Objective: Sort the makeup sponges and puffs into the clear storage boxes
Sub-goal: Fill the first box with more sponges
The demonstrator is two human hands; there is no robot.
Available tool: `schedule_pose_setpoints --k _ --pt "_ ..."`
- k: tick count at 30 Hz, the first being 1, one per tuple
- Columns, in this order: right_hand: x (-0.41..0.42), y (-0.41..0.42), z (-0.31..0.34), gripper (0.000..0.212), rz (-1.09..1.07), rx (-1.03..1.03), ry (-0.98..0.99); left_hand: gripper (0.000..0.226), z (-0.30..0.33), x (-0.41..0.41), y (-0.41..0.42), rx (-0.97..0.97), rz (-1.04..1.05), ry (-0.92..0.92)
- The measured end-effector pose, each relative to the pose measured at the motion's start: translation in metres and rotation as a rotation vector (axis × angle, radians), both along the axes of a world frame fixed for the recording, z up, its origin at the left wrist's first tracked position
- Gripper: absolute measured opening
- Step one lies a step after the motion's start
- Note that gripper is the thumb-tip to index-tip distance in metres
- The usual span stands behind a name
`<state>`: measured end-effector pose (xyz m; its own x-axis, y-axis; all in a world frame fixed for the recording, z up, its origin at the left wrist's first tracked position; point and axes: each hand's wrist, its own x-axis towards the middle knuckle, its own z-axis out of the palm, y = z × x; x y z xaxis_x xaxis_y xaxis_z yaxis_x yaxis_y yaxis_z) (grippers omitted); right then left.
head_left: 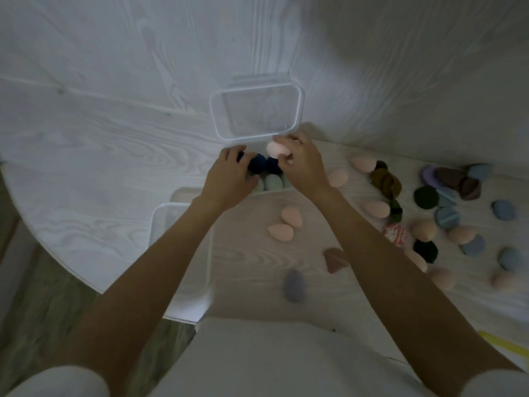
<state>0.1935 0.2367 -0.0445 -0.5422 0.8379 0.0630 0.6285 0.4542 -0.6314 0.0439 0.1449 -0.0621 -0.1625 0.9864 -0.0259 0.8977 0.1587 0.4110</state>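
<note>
A: Counting boxes: three clear ones. Far box (256,111) holds nothing I can see; near box (183,253) sits partly under the left arm; mid box (269,189) lies under both hands w/ approx. two navy sponges (257,163) and two pale green ones (272,181).

B: Hands?

A: Right hand (302,163) pinches one pink sponge (276,149) over the mid box's far edge. Left hand (229,174) has its fingers bent down onto the navy ones; can't tell if it grips.

B: Loose stuff?

A: On the table (100,124), right side: approx. ten pink sponges, one grey sponge (294,285), several blue, dark and brown puffs; blur blocks an exact count. One red patterned item (396,233), no readable writing anywhere.
</note>
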Motion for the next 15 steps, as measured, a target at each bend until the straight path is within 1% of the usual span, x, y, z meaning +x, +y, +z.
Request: schedule_pose_setpoints --k 3,5,7,8,10,13,15 --pt "-0.009 0.007 -0.009 0.027 0.086 0.158 -0.110 0.043 -0.006 -0.001 0.006 0.002 -0.037 0.090" --pt "-0.013 0.009 -0.013 0.019 0.127 0.245 -0.180 0.040 -0.005 0.000 0.008 -0.005 -0.041 0.103" --pt "-0.018 0.012 -0.016 0.014 0.146 0.314 -0.184 0.036 -0.004 0.000 0.010 -0.022 -0.063 0.090" --pt "-0.020 0.013 -0.017 0.013 0.153 0.339 -0.168 0.038 -0.004 -0.001 0.010 -0.022 -0.085 0.085" --pt "-0.023 0.014 -0.021 0.014 0.170 0.351 -0.128 0.050 -0.004 -0.003 0.009 -0.027 -0.130 0.075" --pt "-0.025 0.012 -0.028 0.015 0.195 0.353 -0.109 0.056 -0.007 -0.006 0.004 0.003 -0.151 0.081" --pt "-0.026 0.013 -0.031 0.013 0.211 0.360 -0.107 0.069 -0.006 -0.004 -0.001 -0.047 -0.135 0.041"
